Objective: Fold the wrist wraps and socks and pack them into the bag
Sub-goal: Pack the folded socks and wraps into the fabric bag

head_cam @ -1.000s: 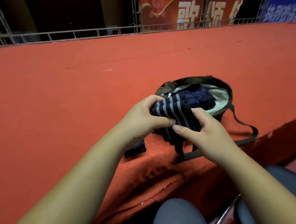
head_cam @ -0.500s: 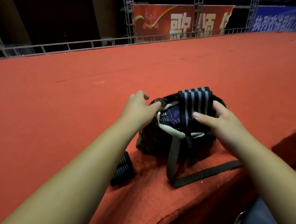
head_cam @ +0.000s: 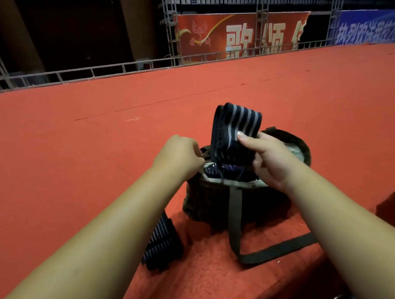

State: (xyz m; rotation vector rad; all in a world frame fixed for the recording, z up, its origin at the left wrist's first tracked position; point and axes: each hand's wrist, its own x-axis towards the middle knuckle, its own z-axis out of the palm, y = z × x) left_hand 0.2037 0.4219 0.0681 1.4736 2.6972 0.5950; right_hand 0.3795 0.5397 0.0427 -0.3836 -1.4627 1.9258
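Right hand (head_cam: 272,162) pinches folded striped wrap (head_cam: 236,131) upright over bag (head_cam: 234,202) mouth, left hand (head_cam: 181,158) grips the rim to hold it open; risk: loose fold springs apart or snags the rim, likely if thumb pressure slackens on entry.

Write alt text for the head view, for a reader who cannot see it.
The person's right hand holds a folded striped wrist wrap just above the open mouth of an olive bag, while the left hand pinches the bag's rim. Another dark striped piece lies on the red carpet beside the bag.
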